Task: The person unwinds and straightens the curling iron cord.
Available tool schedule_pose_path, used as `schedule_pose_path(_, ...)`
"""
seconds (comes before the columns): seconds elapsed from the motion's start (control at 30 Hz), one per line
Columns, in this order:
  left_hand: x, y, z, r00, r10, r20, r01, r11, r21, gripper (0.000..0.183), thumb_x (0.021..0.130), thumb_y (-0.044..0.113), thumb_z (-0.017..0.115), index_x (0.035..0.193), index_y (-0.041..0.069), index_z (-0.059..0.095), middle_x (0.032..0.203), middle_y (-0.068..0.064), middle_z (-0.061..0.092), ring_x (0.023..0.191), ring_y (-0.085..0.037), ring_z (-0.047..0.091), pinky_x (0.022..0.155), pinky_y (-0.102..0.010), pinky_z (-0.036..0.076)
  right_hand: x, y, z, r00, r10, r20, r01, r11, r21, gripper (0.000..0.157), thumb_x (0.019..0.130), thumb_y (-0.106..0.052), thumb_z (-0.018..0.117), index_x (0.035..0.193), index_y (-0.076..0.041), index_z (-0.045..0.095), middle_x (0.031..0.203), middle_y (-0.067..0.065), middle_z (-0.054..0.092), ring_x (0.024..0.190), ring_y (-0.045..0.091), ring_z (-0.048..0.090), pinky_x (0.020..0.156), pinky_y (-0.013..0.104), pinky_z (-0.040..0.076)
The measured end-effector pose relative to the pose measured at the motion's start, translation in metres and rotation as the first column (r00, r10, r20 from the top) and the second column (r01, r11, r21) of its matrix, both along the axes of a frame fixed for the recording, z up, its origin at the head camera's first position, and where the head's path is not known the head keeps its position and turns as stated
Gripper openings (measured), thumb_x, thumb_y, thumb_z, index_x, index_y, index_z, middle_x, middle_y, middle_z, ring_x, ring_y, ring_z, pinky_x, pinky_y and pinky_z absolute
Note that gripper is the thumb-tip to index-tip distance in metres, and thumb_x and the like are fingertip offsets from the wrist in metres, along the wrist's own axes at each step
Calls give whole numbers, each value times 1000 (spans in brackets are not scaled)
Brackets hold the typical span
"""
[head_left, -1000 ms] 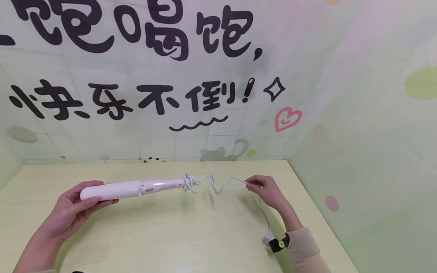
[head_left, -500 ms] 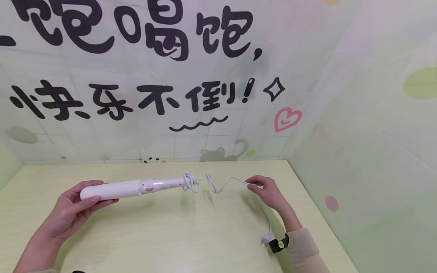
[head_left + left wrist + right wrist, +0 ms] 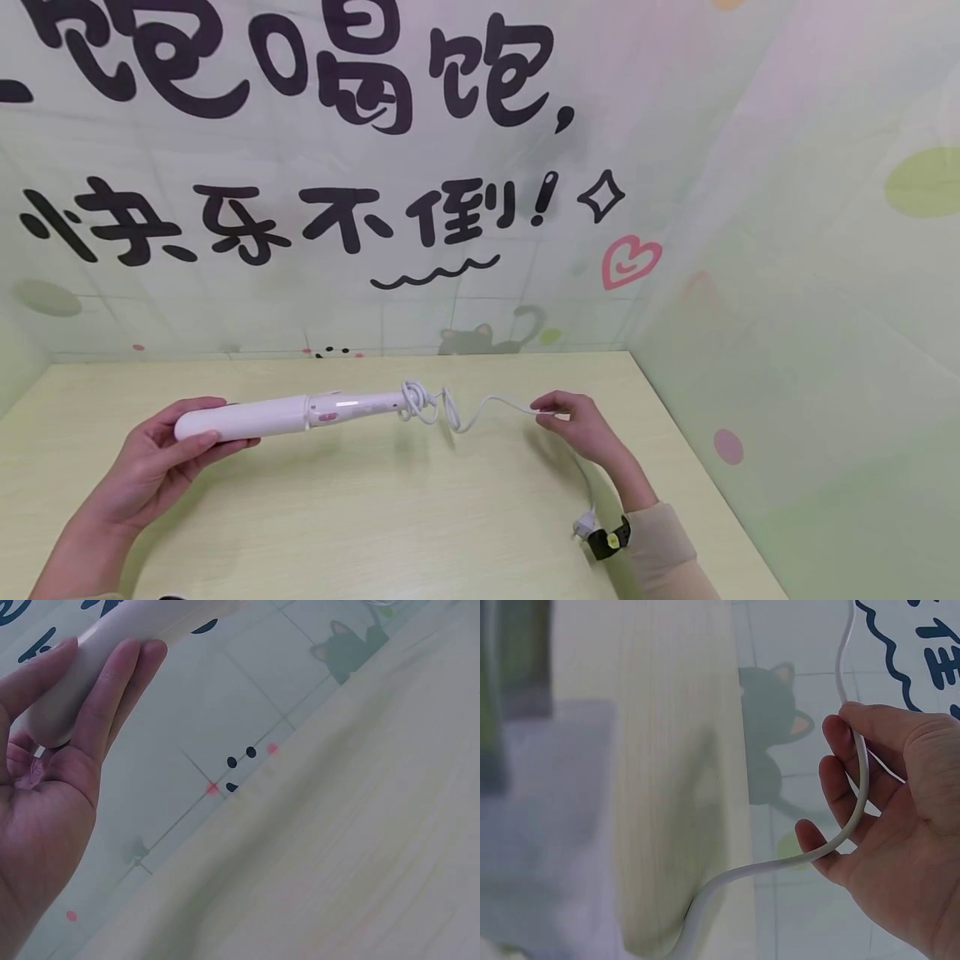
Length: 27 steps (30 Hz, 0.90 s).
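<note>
My left hand (image 3: 161, 467) grips the thick rounded end of a white hair iron (image 3: 277, 417), held level over the table. Its slimmer handle, with a pink button, points right. In the left wrist view, thumb and fingers wrap the iron's end (image 3: 71, 694). The white cord (image 3: 491, 400) is looped in a tangle round the handle's tip, then runs in loose bends to my right hand (image 3: 585, 429). There, thumb and forefinger pinch the cord (image 3: 865, 772), which crosses in front of the other curled fingers. Beyond the hand it drops to a plug (image 3: 585, 525) hanging near the wrist.
Below lies a pale wood table (image 3: 390, 517), bounded at the back by a printed wall (image 3: 330, 308) with large black characters and on the right by a side wall (image 3: 810, 350). A black band (image 3: 609, 542) circles the right wrist.
My right hand has shifted slightly left and down with the cord, whose loose bends now sit a little further left and sag more. The left hand and hair iron stay put.
</note>
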State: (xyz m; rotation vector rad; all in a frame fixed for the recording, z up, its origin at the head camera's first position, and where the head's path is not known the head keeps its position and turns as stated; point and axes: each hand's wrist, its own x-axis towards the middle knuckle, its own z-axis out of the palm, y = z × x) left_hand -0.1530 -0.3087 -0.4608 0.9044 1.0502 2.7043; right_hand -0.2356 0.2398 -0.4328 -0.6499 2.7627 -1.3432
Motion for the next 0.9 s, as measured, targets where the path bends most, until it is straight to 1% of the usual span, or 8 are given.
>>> schedule_pose_path(0.2, 0, 1, 0, 1000, 3, 1, -3, 1000, -1, 52, 99, -27, 22, 138, -13, 53, 134, -21, 56, 111, -51, 65, 103, -50, 54, 1, -1, 0, 999, 32, 30, -32, 999, 12, 21, 101, -10, 66, 115, 4, 71, 110, 17, 73, 99, 26, 67, 80, 27, 60)
schedule_pose_path(0.3, 1, 1, 0, 1000, 3, 4, -3, 1000, -3, 52, 99, -27, 22, 138, -13, 54, 134, -21, 57, 112, -50, 65, 103, -50, 54, 1, -3, 0, 999, 38, 39, -39, 999, 12, 23, 102, -12, 66, 117, 5, 71, 111, 18, 72, 100, 25, 67, 81, 27, 60)
schedule_pose_path(0.4, 1, 1, 0, 1000, 4, 7, -4, 1000, -6, 52, 99, -27, 22, 138, -12, 54, 133, -21, 57, 111, -50, 65, 103, -49, 54, 2, -6, 1, 999, 46, 29, -46, 999, 2, 24, 102, -13, 66, 117, 4, 70, 113, 19, 72, 103, 26, 67, 86, 32, 61)
schedule_pose_path(0.53, 1, 1, 1, 1000, 4, 12, -4, 1000, -14, 52, 100, -26, 23, 138, -11, 54, 133, -20, 57, 110, -50, 66, 103, -49, 54, 2, -15, 6, 998, 64, 7, -63, 998, -30, 23, 101, -12, 67, 119, 2, 70, 115, 16, 72, 107, 29, 68, 93, 42, 63)
schedule_pose_path(0.63, 1, 1, 1, 1000, 0, 15, 0, 1000, -18, 52, 100, -27, 22, 138, -11, 55, 134, -19, 56, 111, -50, 66, 103, -49, 53, 3, -25, 10, 996, 88, -2, -88, 995, -55, 24, 99, -9, 69, 121, 0, 69, 118, 14, 72, 110, 30, 68, 97, 50, 61)
schedule_pose_path(0.7, 1, 1, 1, 1000, -3, 15, 3, 1000, -20, 53, 99, -27, 22, 138, -11, 54, 134, -19, 56, 111, -50, 65, 103, -49, 53, 4, -33, 13, 993, 115, -7, -115, 991, -67, 26, 98, -7, 69, 123, 0, 69, 120, 15, 71, 112, 32, 67, 101, 55, 58)
schedule_pose_path(0.8, 1, 2, 1, 1000, -2, 15, 2, 1000, -25, 53, 99, -27, 22, 138, -11, 54, 135, -19, 56, 111, -50, 66, 103, -49, 53, 3, -45, 15, 986, 164, -20, -165, 984, -63, 31, 97, -6, 71, 126, 2, 67, 124, 17, 69, 115, 34, 65, 106, 57, 55)
schedule_pose_path(0.9, 1, 2, 1, 1000, 5, 18, -4, 1000, -27, 53, 99, -27, 22, 138, -11, 55, 134, -19, 56, 111, -50, 66, 103, -49, 54, 2, -58, 15, 978, 209, -19, -209, 977, -41, 37, 97, -9, 72, 131, 1, 64, 131, 16, 66, 120, 35, 62, 108, 54, 53)
